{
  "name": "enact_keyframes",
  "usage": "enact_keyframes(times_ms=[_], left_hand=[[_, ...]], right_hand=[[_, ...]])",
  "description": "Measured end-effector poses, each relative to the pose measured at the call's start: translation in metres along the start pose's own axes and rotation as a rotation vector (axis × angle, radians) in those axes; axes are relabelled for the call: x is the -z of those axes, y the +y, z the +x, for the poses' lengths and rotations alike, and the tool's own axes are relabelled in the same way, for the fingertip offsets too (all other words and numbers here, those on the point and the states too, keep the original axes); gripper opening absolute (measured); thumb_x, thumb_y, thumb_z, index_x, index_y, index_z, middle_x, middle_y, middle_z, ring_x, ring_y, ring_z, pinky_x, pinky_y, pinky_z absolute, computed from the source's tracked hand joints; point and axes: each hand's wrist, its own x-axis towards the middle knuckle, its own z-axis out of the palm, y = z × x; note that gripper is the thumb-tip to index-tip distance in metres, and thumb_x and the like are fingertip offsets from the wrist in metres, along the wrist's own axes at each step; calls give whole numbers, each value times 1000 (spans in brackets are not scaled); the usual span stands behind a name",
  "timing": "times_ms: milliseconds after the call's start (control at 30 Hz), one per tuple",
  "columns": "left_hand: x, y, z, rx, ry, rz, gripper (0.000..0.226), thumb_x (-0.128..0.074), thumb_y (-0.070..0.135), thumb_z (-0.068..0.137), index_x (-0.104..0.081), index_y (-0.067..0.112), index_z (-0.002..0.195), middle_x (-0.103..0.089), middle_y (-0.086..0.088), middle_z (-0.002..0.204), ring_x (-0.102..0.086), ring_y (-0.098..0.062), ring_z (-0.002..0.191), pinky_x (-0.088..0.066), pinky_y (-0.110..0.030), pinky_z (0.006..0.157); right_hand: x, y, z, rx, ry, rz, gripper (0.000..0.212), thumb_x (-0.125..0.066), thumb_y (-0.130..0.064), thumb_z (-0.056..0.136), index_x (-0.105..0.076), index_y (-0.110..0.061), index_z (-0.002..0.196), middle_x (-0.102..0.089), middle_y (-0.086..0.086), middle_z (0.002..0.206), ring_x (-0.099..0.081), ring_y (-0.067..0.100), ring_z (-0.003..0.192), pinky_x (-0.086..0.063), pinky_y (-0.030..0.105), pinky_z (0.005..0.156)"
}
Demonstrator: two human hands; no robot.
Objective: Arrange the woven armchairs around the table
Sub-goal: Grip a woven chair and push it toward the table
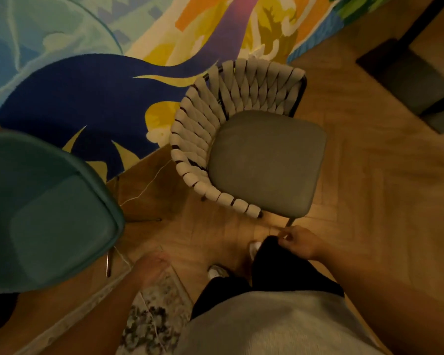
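A woven armchair with cream rope back and grey seat cushion stands on the wood floor in the middle of the view, its back half over the rug's edge. My right hand hangs just below the chair's front corner, fingers loosely curled, holding nothing. My left hand is blurred, low at centre left, apart from the chair, fingers spread and empty. A round glass table top shows faintly at the top left over the rug.
A teal chair fills the left side, close to my left arm. A colourful rug covers the upper left. Another grey seat stands at the upper right. A small patterned mat lies by my feet.
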Motion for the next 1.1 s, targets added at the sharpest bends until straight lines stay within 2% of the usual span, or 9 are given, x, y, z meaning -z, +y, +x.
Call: enact_keyframes(times_ms=[67, 133, 300, 400, 567, 700, 867, 967, 1100], left_hand=[[21, -3, 14, 55, 20, 42, 20, -58, 11, 100, -65, 17, 82, -68, -10, 98, -61, -18, 81, -51, -29, 78], [37, 0, 27, 76, 2, 83, 22, -58, 6, 99, -67, 15, 81, -66, -8, 88, -61, -18, 74, -52, -30, 68], [83, 54, 62, -38, -38, 187, 9, -58, 9, 101, -66, 12, 103, -65, -5, 93, -59, -11, 78, -49, -21, 68], [116, 112, 78, -156, -63, 230, 19, -59, 16, 100, -63, 19, 118, -66, 0, 105, -65, -17, 97, -51, -27, 79], [166, 203, 108, -227, -78, 243, 20, -58, 19, 101, -61, 25, 120, -66, 3, 109, -66, -15, 102, -53, -26, 80], [194, 253, 157, -351, -142, 373, 23, -59, 18, 100, -65, 17, 122, -70, -4, 107, -69, -21, 101, -56, -33, 88], [227, 284, 223, -398, -307, 610, 24, -56, 20, 102, -64, 16, 124, -70, -12, 113, -68, -25, 104, -48, -27, 73], [254, 300, 248, -420, -390, 774, 27, -55, 19, 103, -61, 13, 129, -66, -8, 116, -64, -23, 101, -47, -24, 70], [290, 323, 269, -448, -390, 844, 28, -54, 14, 103, -60, 7, 129, -61, -8, 120, -61, -24, 107, -51, -25, 73]], right_hand=[[-4, -21, 9, 36, 21, 34, 27, -55, -23, 99, -67, -11, 121, -67, 7, 121, -61, 21, 112, -44, 26, 88], [-7, -35, 23, 39, 49, 98, 27, -56, -20, 99, -65, -9, 122, -64, 2, 112, -60, 16, 102, -45, 26, 85], [-7, -53, 61, -20, 69, 225, 26, -56, -22, 98, -68, -11, 118, -71, 9, 107, -68, 25, 100, -53, 36, 85], [-3, -65, 73, -25, 100, 272, 27, -56, -23, 99, -71, -12, 118, -67, 2, 104, -65, 19, 101, -46, 27, 81], [-2, -92, 91, -93, 168, 491, 20, -58, -21, 99, -71, -14, 113, -64, 0, 92, -57, 8, 75, -42, 16, 61], [-13, -123, 113, -183, 263, 635, 16, -61, -21, 98, -69, -13, 109, -68, 11, 103, -62, 18, 87, -54, 35, 85], [-28, -177, 135, -349, 397, 882, 14, -58, -18, 98, -66, -21, 87, -69, 7, 92, -64, 20, 82, -55, 35, 75], [-42, -219, 147, -455, 444, 1019, 19, -53, -21, 100, -67, -9, 102, -72, 15, 95, -66, 22, 77, -50, 30, 63], [-54, -271, 163, -474, 485, 1083, 8, -58, -20, 99, -66, -18, 97, -70, 6, 92, -66, 22, 88, -53, 35, 82]])
